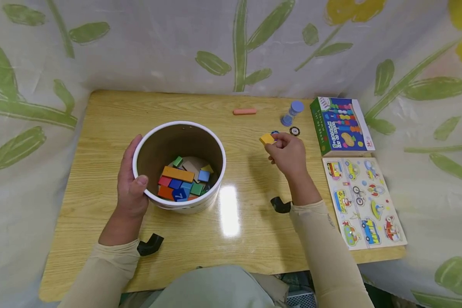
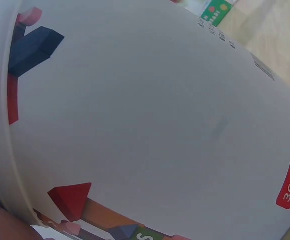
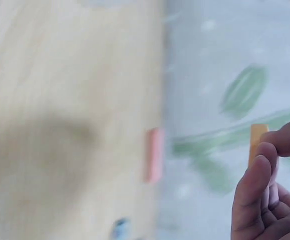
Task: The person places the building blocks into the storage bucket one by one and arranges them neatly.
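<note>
My left hand (image 1: 132,190) grips the near left side of a white bucket (image 1: 188,208), its thumb over the rim. The bucket leans toward me, and colored wooden blocks (image 1: 179,173) lie inside on its bottom. In the left wrist view the bucket's printed outer wall (image 2: 149,115) fills most of the picture. To the right of the bucket, my right hand (image 1: 291,155) pinches a small yellow block (image 1: 267,139) between thumb and fingers, above the table. The same yellow block (image 3: 256,142) shows at the fingertips in the right wrist view.
A salmon-colored stick (image 1: 244,111) lies at the table's back. Near my right hand are a blue sand timer (image 1: 292,113) and a black round chip (image 1: 294,131); a blue piece is partly hidden. Farther right sit a game box (image 1: 342,126) and a vehicle puzzle board (image 1: 363,201).
</note>
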Motion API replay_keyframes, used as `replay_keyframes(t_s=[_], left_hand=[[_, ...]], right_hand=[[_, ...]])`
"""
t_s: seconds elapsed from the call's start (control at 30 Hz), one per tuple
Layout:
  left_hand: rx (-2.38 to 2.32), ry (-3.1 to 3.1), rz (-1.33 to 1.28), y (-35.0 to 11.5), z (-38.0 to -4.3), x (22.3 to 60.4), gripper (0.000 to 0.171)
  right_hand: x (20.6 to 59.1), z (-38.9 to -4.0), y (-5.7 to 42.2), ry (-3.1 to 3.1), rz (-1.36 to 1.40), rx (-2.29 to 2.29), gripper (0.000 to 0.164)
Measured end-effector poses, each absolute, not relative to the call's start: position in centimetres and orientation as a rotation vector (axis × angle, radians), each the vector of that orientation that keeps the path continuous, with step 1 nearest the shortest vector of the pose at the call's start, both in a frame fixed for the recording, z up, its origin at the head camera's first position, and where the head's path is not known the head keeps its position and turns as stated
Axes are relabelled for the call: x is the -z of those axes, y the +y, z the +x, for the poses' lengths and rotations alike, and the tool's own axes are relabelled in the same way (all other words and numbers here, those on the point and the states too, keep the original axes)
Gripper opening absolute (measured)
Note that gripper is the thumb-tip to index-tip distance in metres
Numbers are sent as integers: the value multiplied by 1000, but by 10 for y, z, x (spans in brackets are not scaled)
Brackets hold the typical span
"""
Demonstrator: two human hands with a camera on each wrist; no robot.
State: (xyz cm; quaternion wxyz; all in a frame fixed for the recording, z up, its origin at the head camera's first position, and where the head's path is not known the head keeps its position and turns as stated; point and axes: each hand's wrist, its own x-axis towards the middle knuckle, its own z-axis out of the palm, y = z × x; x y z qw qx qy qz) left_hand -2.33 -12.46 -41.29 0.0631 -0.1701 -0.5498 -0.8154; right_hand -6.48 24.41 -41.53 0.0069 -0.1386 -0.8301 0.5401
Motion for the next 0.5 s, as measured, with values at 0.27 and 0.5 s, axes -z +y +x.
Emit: replay_keyframes(t_s=[0.27,0.5], left_hand=[[2466,-1617,-542,-124,-24,414,72],[2472,-1611,-532,-124,-25,415,72]], right_hand=[[348,-49,201,-2575,-157,-1746,29],[319,-29,165,-2542,165,-1808,27]])
